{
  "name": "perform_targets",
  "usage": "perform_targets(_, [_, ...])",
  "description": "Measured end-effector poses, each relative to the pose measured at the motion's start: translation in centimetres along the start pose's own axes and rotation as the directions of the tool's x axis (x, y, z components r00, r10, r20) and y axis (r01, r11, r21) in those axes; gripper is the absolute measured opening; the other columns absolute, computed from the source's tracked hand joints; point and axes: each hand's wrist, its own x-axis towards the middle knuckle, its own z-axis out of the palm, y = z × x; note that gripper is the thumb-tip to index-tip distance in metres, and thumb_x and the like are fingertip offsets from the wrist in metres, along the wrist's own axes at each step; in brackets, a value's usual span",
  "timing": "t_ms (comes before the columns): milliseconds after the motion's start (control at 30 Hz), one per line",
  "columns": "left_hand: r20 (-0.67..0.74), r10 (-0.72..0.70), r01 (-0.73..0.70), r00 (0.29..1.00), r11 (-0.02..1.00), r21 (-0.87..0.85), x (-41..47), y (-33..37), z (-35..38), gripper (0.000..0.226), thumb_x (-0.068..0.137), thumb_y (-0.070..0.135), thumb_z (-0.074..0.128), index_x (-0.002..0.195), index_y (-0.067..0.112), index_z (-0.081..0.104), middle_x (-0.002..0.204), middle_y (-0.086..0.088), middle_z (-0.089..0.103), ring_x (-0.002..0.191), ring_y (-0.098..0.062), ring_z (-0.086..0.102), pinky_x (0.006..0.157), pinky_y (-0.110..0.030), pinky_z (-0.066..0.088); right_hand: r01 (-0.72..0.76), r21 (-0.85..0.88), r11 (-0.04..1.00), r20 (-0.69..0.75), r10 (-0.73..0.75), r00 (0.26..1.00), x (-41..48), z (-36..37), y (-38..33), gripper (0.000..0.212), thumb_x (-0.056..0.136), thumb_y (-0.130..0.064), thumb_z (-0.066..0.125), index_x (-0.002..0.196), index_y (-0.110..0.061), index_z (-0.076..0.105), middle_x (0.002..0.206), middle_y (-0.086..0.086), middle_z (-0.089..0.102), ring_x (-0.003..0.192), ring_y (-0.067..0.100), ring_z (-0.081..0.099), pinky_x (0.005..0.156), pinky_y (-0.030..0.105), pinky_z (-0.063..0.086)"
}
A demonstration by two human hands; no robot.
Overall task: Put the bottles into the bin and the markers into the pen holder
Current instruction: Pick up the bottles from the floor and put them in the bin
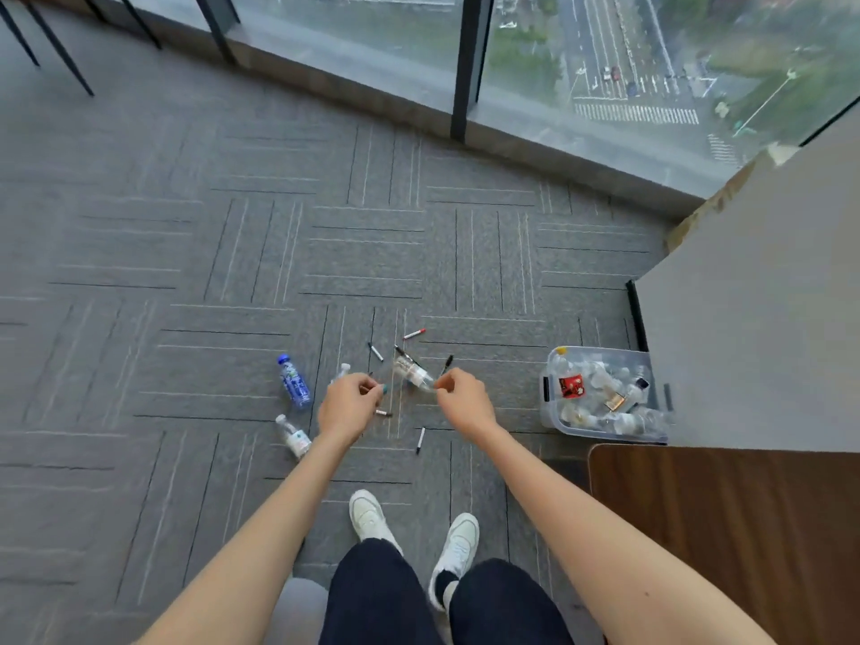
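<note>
Head view: left grip (346, 407) clamps marker (383, 389), right grip (465, 400) pinches clear bottle (412, 372); bin (549, 414) beside grey counter (744, 295).

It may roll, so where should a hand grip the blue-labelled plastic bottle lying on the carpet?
Probably the labelled mid-body of the blue-labelled plastic bottle, from above, fingers across its width: it lies on its side, blue cap pointing away.

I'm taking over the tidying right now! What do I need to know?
Left hand and right hand: fingers curled above the mess; unclear whether they hold anything.
Done: the bin, on the right, already holds bottles.
Left on the carpet: blue bottle, small clear bottle, clear bottle between the hands, and several markers.
Pen holder: not in view.
</note>
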Motion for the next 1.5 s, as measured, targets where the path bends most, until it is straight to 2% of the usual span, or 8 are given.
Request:
perform_targets(233, [-0.082,-0.128,0.124,0.988,0.990,-0.060,3.8,-8.5,-4.3,0.010,0.089,0.029,0.061,0.080,0.024,0.064,0.086,0.003,0.070,0.084,-0.020,0.065,0.077,-0.036,0.051,0.043,-0.098,0.994,0.090,-0.034,0.995,3.0,7.9,-4.9,0.025,0.092,-0.010,0.045,0.110,-0.010,0.062,0.112,0.008,0.067,0.105,0.028,0.061,0.090,0.038,0.049])
perform_targets(400, [-0.135,-0.192,0.175,0.972,0.976,-0.125,9.0,-15.5,-3.1,0.004,0.088,0.022,0.062,0.089,0.019,0.064,0.094,0.000,0.067,0.090,-0.022,0.063,0.078,-0.036,0.050,0.081,-0.153,0.985,0.139,-0.060,0.988,8.3,14.8,-5.0,0.028,0.091,-0.014,0.047,0.115,-0.010,0.059,0.117,0.008,0.065,0.109,0.029,0.059,0.093,0.039,0.048])
perform_targets(600, [-0.119,-0.234,0.220,0.965,0.968,-0.122,17.1,-24.0,3.9,0.036,0.083,0.033,0.067,0.115,0.024,0.055,0.123,-0.010,0.049,0.112,-0.030,0.052,0.096,-0.046,0.044,0.100,-0.203,0.974,0.151,-0.070,0.986,17.3,22.0,0.8,0.032,0.088,-0.018,0.055,0.119,-0.011,0.053,0.109,0.005,0.064,0.103,0.025,0.060,0.086,0.035,0.046])
perform_targets(867, [-0.039,-0.191,0.194,0.981,0.975,0.111,27.4,-31.5,15.1,0.090,0.078,0.044,0.073,0.149,0.030,0.020,0.158,-0.011,0.006,0.143,-0.035,0.010,0.114,-0.049,0.022,0.116,-0.293,0.949,0.145,-0.076,0.986,28.9,28.8,10.1,0.035,0.090,-0.012,0.052,0.125,-0.008,0.050,0.112,0.006,0.061,0.086,0.018,0.053,0.070,0.029,0.037])
perform_targets(1033, [-0.029,-0.173,0.174,0.985,0.955,0.238,34.2,-35.3,19.8,0.102,0.075,0.050,0.074,0.150,0.036,0.007,0.160,-0.011,-0.010,0.147,-0.035,-0.006,0.116,-0.054,0.012,0.145,-0.295,0.944,0.132,-0.110,0.985,35.5,32.6,13.9,0.023,0.091,-0.013,0.050,0.114,-0.012,0.049,0.102,0.006,0.062,0.087,0.020,0.057,0.068,0.033,0.044])
perform_targets(1167, [-0.029,-0.140,0.141,0.990,0.931,0.337,39.9,-38.3,22.8,0.107,0.073,0.056,0.073,0.150,0.040,0.001,0.160,-0.010,-0.016,0.147,-0.037,-0.010,0.117,-0.058,0.008,0.198,-0.275,0.941,0.136,-0.165,0.977,40.5,35.5,16.4,0.033,0.091,-0.013,0.051,0.124,-0.009,0.050,0.111,0.005,0.061,0.099,0.022,0.060,0.088,0.042,0.052])
perform_targets(1267, [-0.047,-0.113,0.122,0.992,0.898,0.422,43.5,-40.6,24.8,0.111,0.071,0.061,0.072,0.150,0.041,-0.004,0.160,-0.011,-0.017,0.147,-0.040,-0.010,0.115,-0.062,0.005,0.235,-0.273,0.933,0.131,-0.206,0.970,44.1,37.5,18.1,0.034,0.091,-0.010,0.051,0.125,-0.010,0.050,0.118,0.004,0.059,0.103,0.021,0.058,0.092,0.042,0.051])
perform_targets(1500, [-0.063,-0.119,0.135,0.991,0.875,0.464,49.4,-45.7,29.6,0.120,0.068,0.068,0.070,0.147,0.045,-0.017,0.159,-0.009,-0.025,0.147,-0.041,-0.008,0.112,-0.067,0.012,0.334,-0.250,0.909,0.129,-0.311,0.942,51.1,40.9,21.4,0.033,0.092,-0.010,0.053,0.125,-0.015,0.050,0.118,0.000,0.058,0.104,0.015,0.058,0.094,0.039,0.052])
